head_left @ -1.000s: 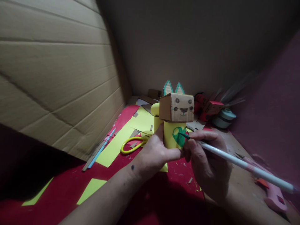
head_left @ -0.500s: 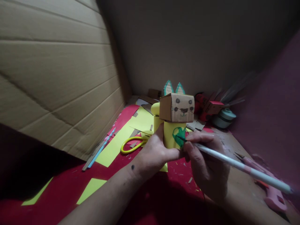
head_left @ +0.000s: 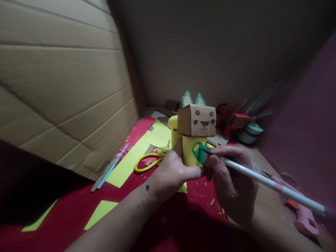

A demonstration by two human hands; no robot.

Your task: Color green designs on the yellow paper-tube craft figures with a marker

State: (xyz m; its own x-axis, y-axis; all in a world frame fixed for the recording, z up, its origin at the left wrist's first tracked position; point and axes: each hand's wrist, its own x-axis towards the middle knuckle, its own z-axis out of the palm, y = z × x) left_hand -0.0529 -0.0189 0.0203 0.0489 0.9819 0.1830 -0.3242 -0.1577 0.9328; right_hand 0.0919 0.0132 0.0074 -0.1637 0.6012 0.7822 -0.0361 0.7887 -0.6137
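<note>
A small cardboard cat figure [head_left: 196,120] has a brown box head with teal-edged ears and a drawn face, on a yellow paper body [head_left: 189,151]. My left hand [head_left: 172,169] is closed round the body's base and holds it upright. My right hand [head_left: 228,175] pinches a long white marker [head_left: 262,178], whose green tip touches a green heart shape [head_left: 199,152] on the front of the body.
Yellow-handled scissors [head_left: 147,161] lie left of the figure on red and yellow paper [head_left: 131,161]. A big cardboard wall [head_left: 65,87] rises at the left. A pink glue gun [head_left: 306,222] lies at the right. A teal tape roll [head_left: 250,132] and red cardboard pieces [head_left: 233,120] sit behind.
The marker tip has shifted back and forth over the green heart. The figure and both hands stay almost in place.
</note>
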